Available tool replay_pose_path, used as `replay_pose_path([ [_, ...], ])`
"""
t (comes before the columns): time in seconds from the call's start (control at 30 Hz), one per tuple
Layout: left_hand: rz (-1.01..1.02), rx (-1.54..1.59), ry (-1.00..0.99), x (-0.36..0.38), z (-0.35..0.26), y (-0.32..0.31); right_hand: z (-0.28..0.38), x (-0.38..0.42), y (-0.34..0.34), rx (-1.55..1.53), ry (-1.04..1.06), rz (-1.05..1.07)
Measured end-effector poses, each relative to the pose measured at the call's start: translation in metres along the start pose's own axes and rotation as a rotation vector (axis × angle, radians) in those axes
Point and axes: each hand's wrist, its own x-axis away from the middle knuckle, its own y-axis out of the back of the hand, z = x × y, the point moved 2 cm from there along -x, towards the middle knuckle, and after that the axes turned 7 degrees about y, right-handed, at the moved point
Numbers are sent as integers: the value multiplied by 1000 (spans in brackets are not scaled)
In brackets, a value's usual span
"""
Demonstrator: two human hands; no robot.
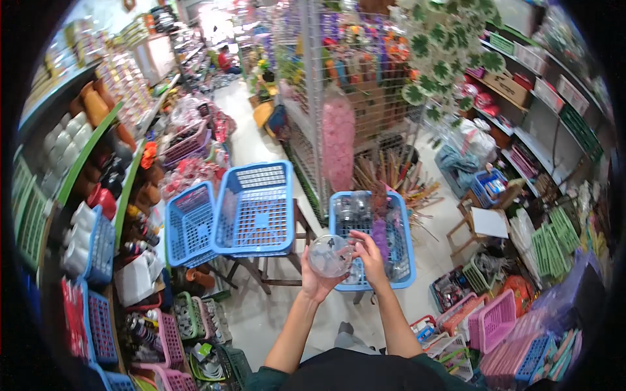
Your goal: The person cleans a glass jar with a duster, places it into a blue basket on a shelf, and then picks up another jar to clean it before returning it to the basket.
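In front of my body, a clear round plastic container (pixel 329 256) with small dark marks on it rests in my left hand (pixel 314 281). The fingers of that hand curl around its left side and underside. My right hand (pixel 370 262) is at the container's right edge, fingers bent against it. Just beyond and below both hands stands a blue basket (pixel 409 254) holding clear plastic items and a purple strip (pixel 379 238). What exactly my right fingertips grip is small and partly hidden.
Left of my hands, two blue baskets (pixel 284 195) (pixel 172 228) sit on dark stools (pixel 259 279). A wire rack (pixel 313 85) with a pink bag (pixel 338 140) rises ahead. Loaded shelves (pixel 88 153) line the left; pink baskets (pixel 499 319) stand lower right. A distant person (pixel 226 62) is by the aisle.
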Motion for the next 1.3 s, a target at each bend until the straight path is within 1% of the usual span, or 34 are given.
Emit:
replay_pose_path([
  [0.03,101,60,-42,13,-9,4,24,3,-23,-91,85,103],
  [0.07,202,115,-87,28,-19,8,35,8,-42,-107,92,145],
  [0.13,165,112,-209,61,-39,24,59,18,-86,-123,290,323],
  [0.2,38,19,-338,107,-58,29,88,34,-131,154,440,447],
  [0.3,-60,-70,-524,195,-85,38,105,66,-204,313,655,612],
  [0.33,-110,-127,-568,224,-91,39,110,78,-228,309,706,656],
  [0.37,-212,-160,-617,250,-95,47,113,90,-251,284,747,692],
  [0.4,-249,-153,-674,275,-98,58,113,102,-274,258,787,725],
  [0.47,-298,-160,-740,323,-97,81,111,131,-317,174,790,827],
  [0.53,-361,-137,-858,372,-89,94,112,162,-355,96,785,940],
  [0.6,-496,-92,-922,416,-76,118,117,195,-388,68,824,978],
  [0.63,-526,-70,-965,440,-70,121,117,212,-404,26,799,1025],
  [0.73,-675,-67,-1133,500,-51,131,117,258,-449,-73,859,1135],
  [0.8,-760,-11,-1199,535,-37,130,122,288,-473,-123,853,1205],
  [0.87,-962,-41,-1343,566,-25,131,123,314,-494,-211,809,1294],
  [0.9,-951,-2,-1474,581,-20,139,125,324,-503,-253,783,1320],
  [0.93,-970,4,-1497,595,-11,144,126,333,-512,-272,763,1347],
  [0.97,-1260,-244,-1485,616,-5,134,128,340,-521,-296,708,1371],
  [1.0,-1545,-501,-1430,636,-2,126,129,346,-531,-316,651,1391],
  [1.03,-1888,-802,-1354,657,-4,118,128,352,-544,-383,657,1395],
  [1.07,-2220,-1088,-1256,671,-6,105,127,359,-558,-460,564,1388],
  [1.13,-2570,-1464,-970,690,-6,108,124,367,-589,-399,710,1277],
  [1.17,-2581,-1456,-965,696,-7,106,127,372,-603,-401,747,1248],
  [1.23,-2717,-1408,-687,704,-7,106,137,380,-626,-371,821,1202],
  [1.27,-2723,-1403,-681,706,-6,110,140,382,-634,-343,910,1158],
  [1.3,-2730,-1438,-648,707,-7,116,139,383,-639,-284,899,1156],
])
